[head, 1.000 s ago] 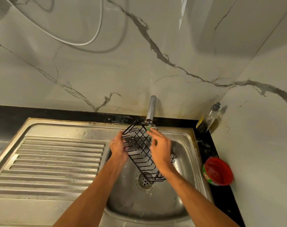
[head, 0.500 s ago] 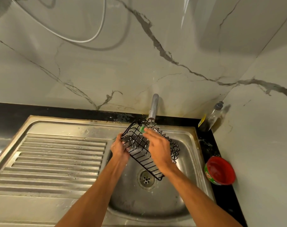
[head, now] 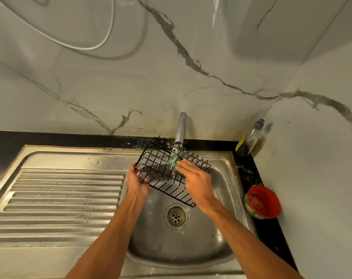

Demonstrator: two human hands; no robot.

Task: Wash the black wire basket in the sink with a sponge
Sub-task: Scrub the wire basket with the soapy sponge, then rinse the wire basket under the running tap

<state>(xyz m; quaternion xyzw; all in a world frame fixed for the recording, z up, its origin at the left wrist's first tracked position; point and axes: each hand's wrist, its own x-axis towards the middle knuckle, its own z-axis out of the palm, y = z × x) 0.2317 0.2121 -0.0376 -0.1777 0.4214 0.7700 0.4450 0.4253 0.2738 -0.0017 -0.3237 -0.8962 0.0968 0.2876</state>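
The black wire basket [head: 163, 170] hangs tilted over the steel sink bowl [head: 221, 228], just under the tap [head: 180, 129], from which water runs. My left hand [head: 138, 181] grips the basket's left end with curled fingers. My right hand [head: 197, 183] lies over the basket's right half and holds a green sponge [head: 175, 161] at its fingertips, pressed against the wires beneath the spout. Most of the sponge is hidden by my fingers.
A ribbed draining board [head: 60, 198] lies left of the bowl. The drain [head: 175, 216] sits below the basket. On the black counter at the right stand a red tub [head: 263, 202] and a soap bottle [head: 251, 139]. Marble walls close in behind and right.
The basket has swung from steeply tilted toward a flatter, wider position under the tap. My right hand with the sponge has slid along the wires to the right.
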